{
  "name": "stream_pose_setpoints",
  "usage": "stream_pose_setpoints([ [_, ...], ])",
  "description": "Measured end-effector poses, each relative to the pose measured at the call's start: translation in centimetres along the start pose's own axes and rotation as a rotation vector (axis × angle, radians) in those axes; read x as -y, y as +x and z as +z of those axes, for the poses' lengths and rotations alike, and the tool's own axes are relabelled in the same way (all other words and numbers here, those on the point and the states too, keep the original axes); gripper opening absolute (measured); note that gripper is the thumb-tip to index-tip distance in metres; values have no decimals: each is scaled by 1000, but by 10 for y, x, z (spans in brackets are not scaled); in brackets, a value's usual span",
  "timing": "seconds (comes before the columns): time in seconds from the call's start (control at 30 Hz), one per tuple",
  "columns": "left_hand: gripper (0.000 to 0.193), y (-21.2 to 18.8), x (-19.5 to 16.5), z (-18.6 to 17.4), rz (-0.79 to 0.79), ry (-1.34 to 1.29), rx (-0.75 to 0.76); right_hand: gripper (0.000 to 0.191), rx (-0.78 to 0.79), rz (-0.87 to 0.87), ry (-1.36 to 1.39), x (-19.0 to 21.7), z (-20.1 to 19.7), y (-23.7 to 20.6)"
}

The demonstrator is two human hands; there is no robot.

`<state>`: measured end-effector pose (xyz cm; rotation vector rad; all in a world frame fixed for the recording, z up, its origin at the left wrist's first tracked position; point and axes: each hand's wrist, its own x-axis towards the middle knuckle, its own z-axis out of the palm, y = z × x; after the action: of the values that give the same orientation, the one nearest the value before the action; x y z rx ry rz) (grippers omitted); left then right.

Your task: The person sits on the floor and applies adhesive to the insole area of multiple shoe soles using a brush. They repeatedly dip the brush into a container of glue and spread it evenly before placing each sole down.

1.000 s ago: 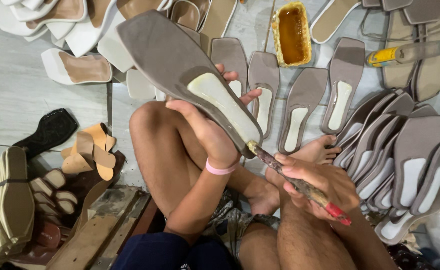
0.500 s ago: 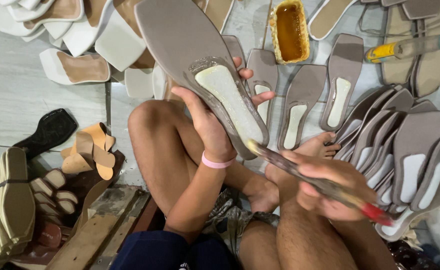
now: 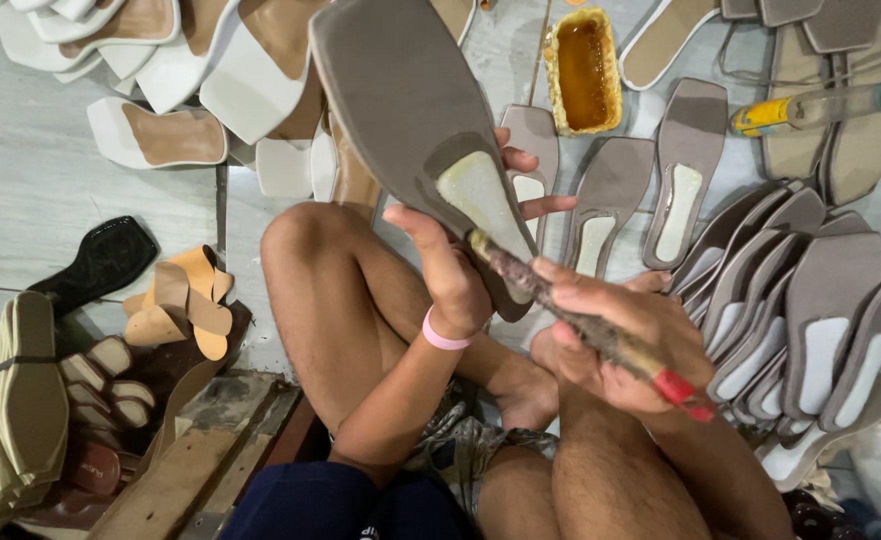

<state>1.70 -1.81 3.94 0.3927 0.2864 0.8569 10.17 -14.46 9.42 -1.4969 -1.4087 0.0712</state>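
I see the left hand (image 3: 457,270) curled tight around a grey sole (image 3: 410,120), thumb on top, holding it tilted above the knees. The right hand (image 3: 615,345) is fisted on a brush (image 3: 585,325) whose tip touches the sole's pale heel patch. Beyond, a yellow glue tub (image 3: 582,70) sits at the tiled floor's (image 3: 30,190) far edge, grey soles (image 3: 820,310) stacked right, white sandals (image 3: 160,60) far left.

The left hand (image 3: 460,270) is reaching up toward twelve o'clock, with the thumb on the near side and the fingers (image 3: 530,205) curling round the far side. The right hand (image 3: 610,335) is closing in a fist at four o'clock from it, knuckles facing up.
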Motion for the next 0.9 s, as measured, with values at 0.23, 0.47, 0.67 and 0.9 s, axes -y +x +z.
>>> stream_pose_setpoints([
  [0.23,91,4,-6,-1,64,-32,-44,21,-54,131,-56,17,0,-11],
  [0.47,83,6,-14,4,60,-102,-124,26,126,152,-85,14,-24,-31],
  [0.67,81,10,-22,2,-8,-212,-126,26,196,130,53,3,-34,-35],
  [0.9,85,12,-23,-1,-102,-292,-56,30,237,191,78,-3,-47,-44],
])
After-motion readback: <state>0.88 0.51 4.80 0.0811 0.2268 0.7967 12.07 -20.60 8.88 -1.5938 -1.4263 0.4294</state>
